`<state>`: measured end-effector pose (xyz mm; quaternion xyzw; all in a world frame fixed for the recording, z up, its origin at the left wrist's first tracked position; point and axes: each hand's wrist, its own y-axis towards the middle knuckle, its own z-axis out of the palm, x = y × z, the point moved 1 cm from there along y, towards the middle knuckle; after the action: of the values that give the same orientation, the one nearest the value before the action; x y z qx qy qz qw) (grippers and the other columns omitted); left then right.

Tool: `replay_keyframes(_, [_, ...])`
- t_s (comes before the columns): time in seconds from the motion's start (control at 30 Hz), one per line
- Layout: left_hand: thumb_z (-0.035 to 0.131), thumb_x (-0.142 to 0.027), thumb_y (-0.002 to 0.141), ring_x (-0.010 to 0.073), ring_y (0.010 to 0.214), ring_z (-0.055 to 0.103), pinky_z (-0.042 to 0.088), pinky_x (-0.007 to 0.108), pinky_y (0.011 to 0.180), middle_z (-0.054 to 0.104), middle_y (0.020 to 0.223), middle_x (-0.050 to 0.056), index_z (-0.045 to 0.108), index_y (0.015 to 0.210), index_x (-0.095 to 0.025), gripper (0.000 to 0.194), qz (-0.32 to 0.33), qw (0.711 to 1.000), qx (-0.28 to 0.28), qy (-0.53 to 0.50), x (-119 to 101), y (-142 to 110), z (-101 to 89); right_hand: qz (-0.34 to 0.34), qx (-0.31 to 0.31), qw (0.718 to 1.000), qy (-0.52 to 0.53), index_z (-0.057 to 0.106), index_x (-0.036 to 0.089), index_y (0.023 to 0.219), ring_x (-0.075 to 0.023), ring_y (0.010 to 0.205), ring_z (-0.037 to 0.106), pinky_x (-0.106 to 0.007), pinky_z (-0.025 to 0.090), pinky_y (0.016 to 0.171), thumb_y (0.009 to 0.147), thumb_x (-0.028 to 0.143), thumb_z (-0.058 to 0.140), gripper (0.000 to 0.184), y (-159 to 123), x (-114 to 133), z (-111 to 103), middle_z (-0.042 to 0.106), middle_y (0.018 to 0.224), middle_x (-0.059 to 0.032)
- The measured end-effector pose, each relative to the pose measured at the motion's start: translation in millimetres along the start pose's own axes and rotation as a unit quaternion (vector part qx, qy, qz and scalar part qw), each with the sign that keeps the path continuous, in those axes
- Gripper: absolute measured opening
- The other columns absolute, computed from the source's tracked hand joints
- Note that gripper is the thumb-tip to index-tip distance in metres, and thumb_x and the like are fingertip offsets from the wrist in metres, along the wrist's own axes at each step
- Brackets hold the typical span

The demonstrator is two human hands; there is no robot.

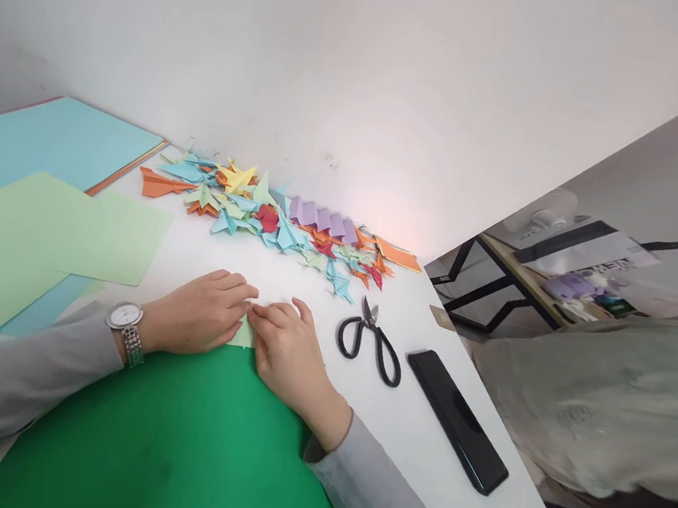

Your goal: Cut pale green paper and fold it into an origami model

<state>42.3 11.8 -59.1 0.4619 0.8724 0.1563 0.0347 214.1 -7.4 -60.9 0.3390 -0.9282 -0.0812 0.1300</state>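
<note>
A small piece of pale green paper point(244, 333) lies at the top edge of a large dark green sheet point(174, 441), mostly covered by my fingers. My left hand point(204, 315), with a watch point(126, 315) at its wrist, has its fingers closed on the left side of the paper. From the right, my right hand point(291, 352) pinches the paper with thumb and index finger, the little finger raised. The fingertips of both hands nearly meet there. Black-handled scissors point(370, 338) lie partly spread to the right of my right hand.
Behind my hands, folded paper shapes point(288, 230) in several colours line the wall. Light green sheets point(44, 238) and a stack of blue sheets point(52, 142) lie left. A black case point(457, 422) sits near the table's right edge. Another person's sleeve or clothing point(602, 400) is beyond it.
</note>
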Motion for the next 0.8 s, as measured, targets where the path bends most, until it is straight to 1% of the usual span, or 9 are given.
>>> replay_keyframes(0.13, [0.045,-0.016,0.087,0.0216,0.089,0.052,0.040,0.036,0.078,0.064,0.092,0.008,0.063,0.087,-0.015,0.018,0.014,1.000,-0.002,-0.011,1.1,-0.6,0.1,0.027,-0.011,0.999,0.014,0.066,0.020,0.101,-0.0203,0.098,0.056,-0.049,0.023,0.103,0.086,0.015,0.050,0.023,-0.5,0.9,-0.7,0.070,0.104,-0.0044])
replay_keyframes(0.23, [0.046,-0.017,0.087,0.0214,0.083,0.053,0.040,0.036,0.075,0.063,0.084,0.007,0.063,0.084,-0.015,0.018,0.019,1.000,0.006,0.010,-0.5,1.3,-2.8,0.031,-0.012,0.999,-0.018,0.066,0.019,0.099,-0.0202,0.095,0.056,-0.050,0.021,0.105,0.086,0.015,0.049,0.022,-0.6,4.6,-1.2,0.071,0.101,-0.0047])
replay_keyframes(0.33, [0.045,-0.019,0.088,0.0217,0.078,0.052,0.038,0.037,0.073,0.062,0.081,0.007,0.063,0.085,-0.014,0.019,0.014,0.999,0.017,0.032,-4.5,3.3,-6.7,0.008,0.005,0.997,-0.081,0.064,0.013,0.103,-0.0224,0.093,0.056,-0.052,0.020,0.106,0.084,0.012,0.048,0.025,-1.5,12.0,-1.5,0.069,0.099,-0.0093])
replay_keyframes(0.43, [0.042,-0.021,0.089,0.0224,0.077,0.052,0.038,0.037,0.072,0.062,0.081,0.008,0.063,0.086,-0.013,0.022,0.013,0.999,0.025,0.046,-8.3,3.7,-9.3,-0.015,0.025,0.989,-0.142,0.061,0.004,0.109,-0.0260,0.092,0.056,-0.054,0.021,0.107,0.080,0.009,0.049,0.032,-4.7,20.6,-1.1,0.066,0.101,-0.0169])
replay_keyframes(0.57, [0.044,-0.024,0.088,0.0230,0.078,0.053,0.038,0.038,0.074,0.062,0.080,0.009,0.063,0.087,-0.013,0.022,0.008,0.998,0.030,0.047,-10.1,3.4,-9.9,-0.030,0.029,0.981,-0.191,0.058,-0.004,0.114,-0.0289,0.093,0.057,-0.055,0.023,0.106,0.081,0.007,0.047,0.036,-11.4,30.8,-0.4,0.064,0.099,-0.0250])
replay_keyframes(0.63, [0.044,-0.025,0.088,0.0231,0.079,0.053,0.038,0.038,0.075,0.062,0.081,0.009,0.063,0.088,-0.013,0.022,0.003,0.998,0.041,0.048,-10.3,3.7,-9.9,-0.024,0.035,0.979,-0.201,0.059,-0.004,0.110,-0.0301,0.092,0.057,-0.055,0.025,0.105,0.079,0.007,0.047,0.035,-13.9,34.8,-1.2,0.066,0.093,-0.0247])
replay_keyframes(0.73, [0.044,-0.025,0.089,0.0230,0.080,0.053,0.038,0.038,0.075,0.062,0.084,0.009,0.062,0.091,-0.012,0.023,-0.005,0.997,0.053,0.048,-10.4,4.0,-10.6,-0.001,0.053,0.976,-0.210,0.065,0.000,0.100,-0.0291,0.083,0.058,-0.055,0.027,0.103,0.076,0.005,0.047,0.030,-16.1,39.6,-4.1,0.066,0.078,-0.0194])
replay_keyframes(0.8, [0.044,-0.026,0.088,0.0230,0.081,0.053,0.038,0.038,0.075,0.063,0.085,0.009,0.062,0.091,-0.012,0.023,-0.008,0.997,0.056,0.046,-10.4,3.8,-11.1,0.008,0.061,0.974,-0.217,0.067,0.002,0.095,-0.0281,0.077,0.058,-0.054,0.028,0.103,0.075,0.005,0.047,0.029,-17.2,42.0,-5.6,0.066,0.074,-0.0176])
